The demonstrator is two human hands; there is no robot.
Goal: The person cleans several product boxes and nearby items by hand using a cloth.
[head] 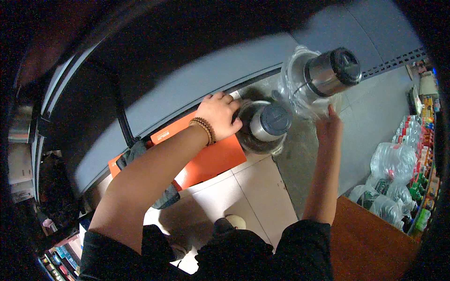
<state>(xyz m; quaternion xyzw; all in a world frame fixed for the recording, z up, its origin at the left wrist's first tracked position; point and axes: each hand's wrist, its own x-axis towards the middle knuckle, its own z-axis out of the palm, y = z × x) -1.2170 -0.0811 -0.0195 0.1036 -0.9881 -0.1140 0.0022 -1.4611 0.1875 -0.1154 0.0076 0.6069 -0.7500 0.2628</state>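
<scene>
My left hand (pixel 219 116), with a beaded bracelet (pixel 204 128) at the wrist, curls at the left rim of a food chopper (pixel 263 123), above an orange cardboard box (pixel 211 161). This chopper has a metal-banded motor head with a dark cap over its bowl. To the upper right, my right hand (pixel 329 123) grips the near side of a second chopper, whose steel motor head (pixel 325 75) with a black cap tilts to the right. Clear plastic wrap (pixel 299 102) surrounds its bowl. The fingers beneath it are mostly hidden.
Grey panels (pixel 211 77) run along the far side, with a black metal post (pixel 123 126) in front. Plastic-wrapped bottle packs (pixel 393 161) and stocked shelves stand at right, beside a brown board (pixel 372 242). Pale floor tiles (pixel 246 189) lie below the box.
</scene>
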